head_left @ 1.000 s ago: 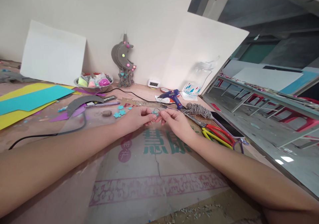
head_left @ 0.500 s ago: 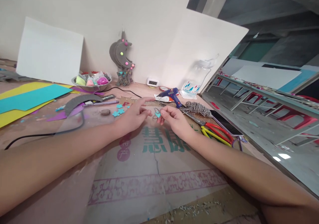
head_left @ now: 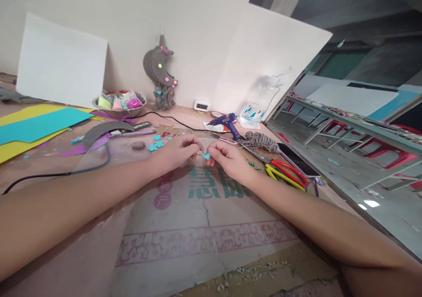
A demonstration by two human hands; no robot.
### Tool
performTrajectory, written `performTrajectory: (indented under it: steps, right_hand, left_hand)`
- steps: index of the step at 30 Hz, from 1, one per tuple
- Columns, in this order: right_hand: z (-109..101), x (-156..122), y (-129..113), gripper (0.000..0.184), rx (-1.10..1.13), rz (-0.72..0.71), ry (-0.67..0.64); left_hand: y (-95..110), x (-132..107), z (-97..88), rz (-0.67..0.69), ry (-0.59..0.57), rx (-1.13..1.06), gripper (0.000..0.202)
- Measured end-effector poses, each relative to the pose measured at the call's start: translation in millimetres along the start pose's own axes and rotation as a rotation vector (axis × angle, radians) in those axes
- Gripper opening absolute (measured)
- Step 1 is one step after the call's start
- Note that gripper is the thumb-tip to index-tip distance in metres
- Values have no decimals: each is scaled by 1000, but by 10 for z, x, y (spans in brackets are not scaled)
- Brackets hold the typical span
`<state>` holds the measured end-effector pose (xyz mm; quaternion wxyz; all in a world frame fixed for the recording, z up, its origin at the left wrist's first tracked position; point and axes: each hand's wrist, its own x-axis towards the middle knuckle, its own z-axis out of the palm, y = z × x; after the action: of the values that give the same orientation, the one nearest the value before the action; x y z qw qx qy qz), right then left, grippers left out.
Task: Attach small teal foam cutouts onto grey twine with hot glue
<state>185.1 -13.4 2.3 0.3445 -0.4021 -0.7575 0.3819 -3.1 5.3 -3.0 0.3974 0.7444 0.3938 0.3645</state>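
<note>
My right hand [head_left: 224, 156] pinches a small turquoise foam heart [head_left: 206, 155] between thumb and fingertips, above the plastic-covered cardboard. Right beside it, my left hand [head_left: 188, 148] is closed, thumb against fingers. A thin strand, apparently grey string [head_left: 199, 153], runs between the left fingertips and the heart; its ends are hidden by the fingers. Left of my left hand lie several turquoise foam flowers [head_left: 156, 144]. Beyond my hands, a blue glue gun [head_left: 227, 123] rests on the table, with a pink-handled cutter [head_left: 224, 139] in front of it.
Grey yarn [head_left: 262, 141], red-and-yellow-handled pliers [head_left: 286, 172] and a phone [head_left: 298, 159] lie at the right. A clay bowl [head_left: 120, 111], foam sheets [head_left: 42, 125] and a grey stone [head_left: 137, 145] are at the left. A moon ornament [head_left: 160, 72] and plastic jug [head_left: 259, 101] stand by the wall.
My left hand has moved right to the heart, and its spread fingers have closed into a pinch. The heart has tilted in my right hand. The view has shifted slightly.
</note>
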Motion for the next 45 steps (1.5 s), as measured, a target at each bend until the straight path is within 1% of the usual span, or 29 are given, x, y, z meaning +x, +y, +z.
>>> performTrajectory:
  steps: [6,10,12,16,20,23,25,27,29,31,33,35,37,41,45]
  right_hand:
    - [7,-6,-8,27,-82,-3,12]
    - [-3,-5,2,26,-93,-7,17]
    - [-3,-4,3,26,-86,-6,17]
    - [6,-2,-12,28,-91,1,16]
    - [9,-2,-18,28,-99,2,13]
    - [-8,4,-1,27,-119,-7,55]
    - [-28,12,19,27,-146,-18,108]
    - [-48,22,37,27,-175,-25,154]
    - [-63,29,45,27,-204,-21,175]
    - [-68,30,39,27,-241,-20,180]
    - [-63,26,23,27,-280,-29,179]
    - [-54,18,9,26,-309,-33,171]
    - [-46,11,6,26,-323,-30,147]
    - [-38,1,20,25,-355,-37,92]
    - [-34,-8,11,25,-349,-44,83]
  left_hand:
    - [57,-34,-16,4,1,8,16]
    - [61,-36,-2,1,-7,39,26]
    - [49,-31,6,25,-9,72,31]
    - [26,-21,10,95,38,93,30]
    - [54,-37,6,80,76,123,34]
    - [84,-54,9,77,54,187,41]
    - [85,-55,14,108,28,231,41]
    - [72,-49,18,132,27,275,40]
    - [57,-45,21,116,38,303,38]
    - [55,-48,24,59,32,293,35]
    - [69,-56,29,-5,13,242,31]
    - [89,-65,35,-31,4,173,28]
    - [102,-69,39,-28,18,141,26]
    - [97,-70,41,-11,33,171,28]
    - [92,-72,41,-4,34,151,28]
